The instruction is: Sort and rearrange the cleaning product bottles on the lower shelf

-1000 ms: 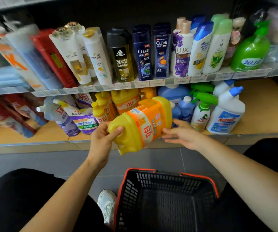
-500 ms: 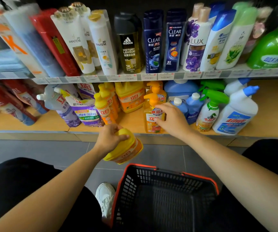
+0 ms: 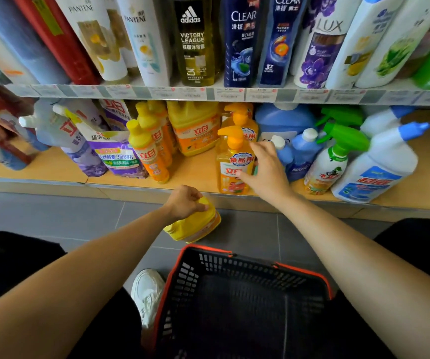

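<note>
A yellow detergent jug (image 3: 195, 226) hangs from my left hand (image 3: 184, 203), which grips its top just below the front edge of the lower shelf (image 3: 195, 172), over the floor. My right hand (image 3: 267, 172) is clasped round the right side of an orange pump bottle (image 3: 230, 167) standing at the shelf front, thumb on its label. Behind it stand a second pump bottle (image 3: 242, 120), a big yellow jug (image 3: 195, 130) and slim yellow bottles (image 3: 146, 151).
Right of my hand are blue bottles (image 3: 304, 149), a green-trigger spray bottle (image 3: 333, 161) and white toilet-cleaner bottles (image 3: 379, 167). Refill pouches (image 3: 115, 154) lie at the left. Shampoo bottles fill the upper shelf (image 3: 234, 94). A red-rimmed black basket (image 3: 302, 270) sits before my knees, beside a white shoe (image 3: 146, 288).
My right hand left the yellow jug and took the orange pump bottle on the shelf. My left hand lowered the jug alone toward the floor. The view moved closer.
</note>
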Action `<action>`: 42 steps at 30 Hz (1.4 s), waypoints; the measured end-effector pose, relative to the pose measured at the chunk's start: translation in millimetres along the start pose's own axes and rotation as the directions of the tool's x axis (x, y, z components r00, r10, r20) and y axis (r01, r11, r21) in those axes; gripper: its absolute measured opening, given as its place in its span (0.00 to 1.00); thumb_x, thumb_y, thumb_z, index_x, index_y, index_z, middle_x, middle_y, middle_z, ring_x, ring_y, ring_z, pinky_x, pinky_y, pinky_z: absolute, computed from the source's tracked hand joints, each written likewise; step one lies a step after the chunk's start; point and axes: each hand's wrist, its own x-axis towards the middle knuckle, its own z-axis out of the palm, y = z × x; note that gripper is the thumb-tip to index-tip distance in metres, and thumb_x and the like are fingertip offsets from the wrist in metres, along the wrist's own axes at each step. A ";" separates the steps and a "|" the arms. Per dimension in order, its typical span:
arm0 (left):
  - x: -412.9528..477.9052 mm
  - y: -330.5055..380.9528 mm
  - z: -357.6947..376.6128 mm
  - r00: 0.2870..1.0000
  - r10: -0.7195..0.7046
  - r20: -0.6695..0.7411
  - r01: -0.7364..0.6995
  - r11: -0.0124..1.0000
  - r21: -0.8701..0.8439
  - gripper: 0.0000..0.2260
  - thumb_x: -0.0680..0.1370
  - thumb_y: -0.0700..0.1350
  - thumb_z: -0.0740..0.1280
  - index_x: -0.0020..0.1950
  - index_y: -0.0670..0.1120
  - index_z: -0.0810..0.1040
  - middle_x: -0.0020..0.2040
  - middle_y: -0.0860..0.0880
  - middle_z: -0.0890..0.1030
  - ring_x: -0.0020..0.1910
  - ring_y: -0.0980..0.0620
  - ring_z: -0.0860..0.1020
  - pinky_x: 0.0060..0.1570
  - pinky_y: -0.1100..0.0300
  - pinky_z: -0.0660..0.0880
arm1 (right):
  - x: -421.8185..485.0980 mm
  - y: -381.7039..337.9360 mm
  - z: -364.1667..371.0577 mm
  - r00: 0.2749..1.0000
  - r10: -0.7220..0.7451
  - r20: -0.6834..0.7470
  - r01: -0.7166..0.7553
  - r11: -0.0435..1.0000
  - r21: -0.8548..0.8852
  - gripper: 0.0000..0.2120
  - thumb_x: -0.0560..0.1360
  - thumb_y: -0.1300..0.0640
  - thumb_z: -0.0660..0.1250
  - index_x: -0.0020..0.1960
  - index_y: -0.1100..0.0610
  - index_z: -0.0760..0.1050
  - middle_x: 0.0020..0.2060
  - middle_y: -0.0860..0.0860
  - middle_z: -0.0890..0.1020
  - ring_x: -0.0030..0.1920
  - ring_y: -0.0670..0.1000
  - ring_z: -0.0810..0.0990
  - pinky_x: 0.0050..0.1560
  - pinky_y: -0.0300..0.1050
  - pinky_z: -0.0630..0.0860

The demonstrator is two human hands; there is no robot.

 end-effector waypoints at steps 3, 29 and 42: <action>8.5 1.7 5.6 0.997 0.026 0.066 -0.021 0.997 -0.077 0.17 0.76 0.43 0.75 0.63 0.39 0.81 0.59 0.42 0.83 0.59 0.43 0.80 0.62 0.47 0.78 | 4.6 1.0 6.2 0.998 0.000 -0.061 0.000 1.000 0.001 0.33 0.70 0.53 0.78 0.71 0.55 0.70 0.64 0.52 0.70 0.63 0.53 0.74 0.61 0.46 0.74; 90.1 12.5 -7.8 0.733 -0.065 -0.677 -0.313 0.851 -0.421 0.26 0.74 0.49 0.76 0.69 0.46 0.74 0.63 0.48 0.80 0.61 0.49 0.78 0.64 0.47 0.76 | 9.8 -1.0 20.4 0.982 -0.003 -0.190 -0.002 1.000 -0.024 0.26 0.70 0.52 0.78 0.64 0.58 0.74 0.61 0.53 0.76 0.61 0.52 0.77 0.58 0.46 0.77; 109.5 27.0 -32.1 0.750 0.075 -0.658 -0.362 0.879 -0.312 0.41 0.65 0.62 0.79 0.73 0.50 0.69 0.64 0.50 0.80 0.63 0.49 0.77 0.63 0.45 0.76 | 9.8 0.8 19.5 0.984 0.009 -0.180 -0.007 1.000 0.009 0.27 0.70 0.50 0.78 0.64 0.56 0.74 0.60 0.51 0.76 0.59 0.50 0.78 0.56 0.49 0.80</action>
